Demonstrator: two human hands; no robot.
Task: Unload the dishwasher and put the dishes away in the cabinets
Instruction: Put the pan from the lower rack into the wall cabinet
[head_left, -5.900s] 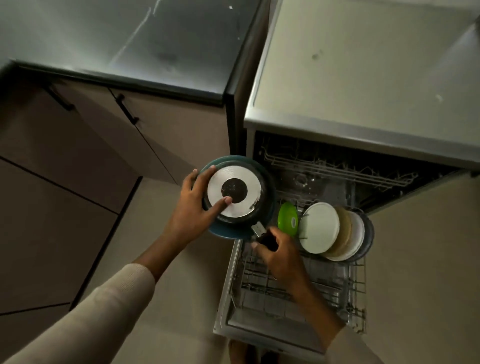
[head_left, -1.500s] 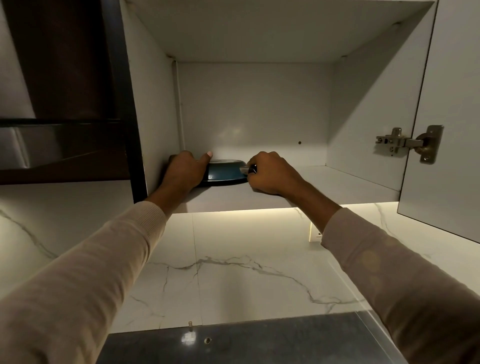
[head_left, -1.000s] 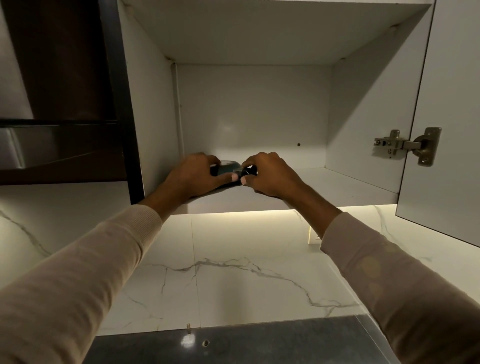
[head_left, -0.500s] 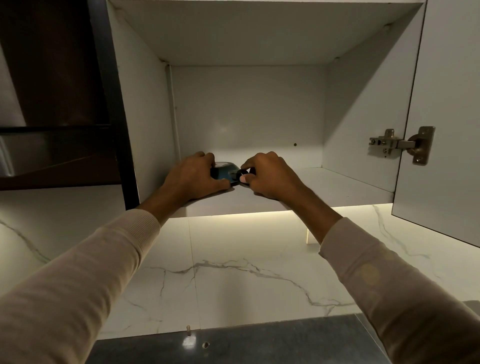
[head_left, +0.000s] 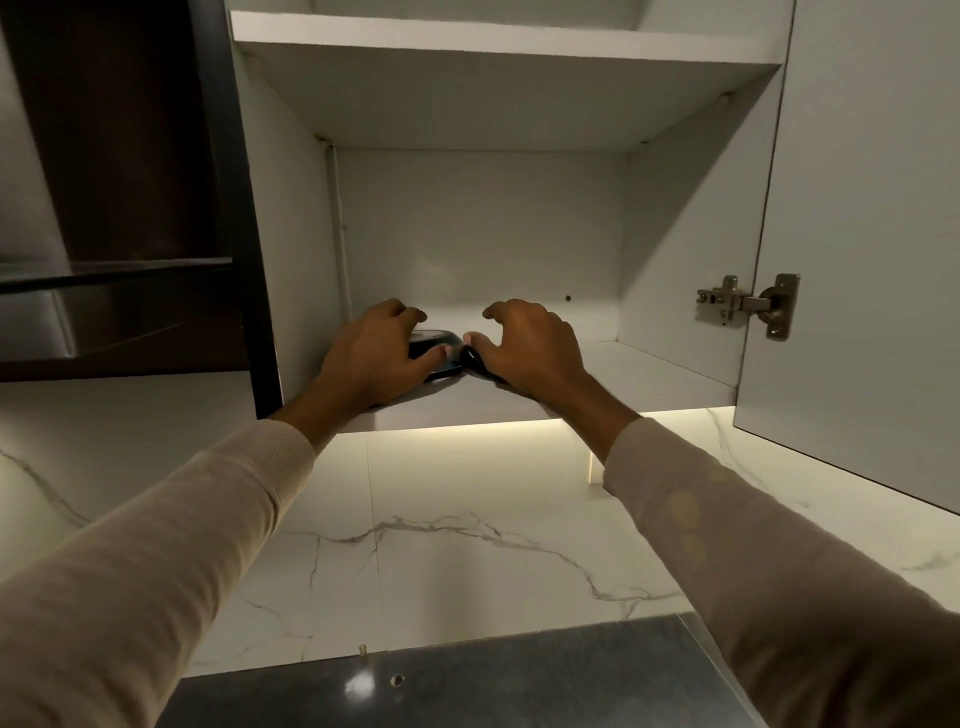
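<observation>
On the lower cabinet shelf (head_left: 649, 374), near its left wall, sits the pan (head_left: 441, 358): left hand (head_left: 374, 358) curls round its rim, right hand (head_left: 524, 348) arches loosely over the handle (head_left: 480, 370), gripping nothing. Seat it flat, handle clear of the door (head_left: 857, 260), before letting go

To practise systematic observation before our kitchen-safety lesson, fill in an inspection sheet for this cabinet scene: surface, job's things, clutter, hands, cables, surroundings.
Surface: white lower cabinet shelf, bearing the pan.
Job's things: dark teal round frying pan with black handle, at the shelf's left front.
Clutter: nothing seen.
Hands: left hand lies over the pan, thumb on its rim, grip unclear; right hand arches over the handle, fingers not closed round it.
Cables: nothing seen.
Surroundings: open white cabinet door with metal hinge, white marble-patterned wall, dark countertop.
</observation>
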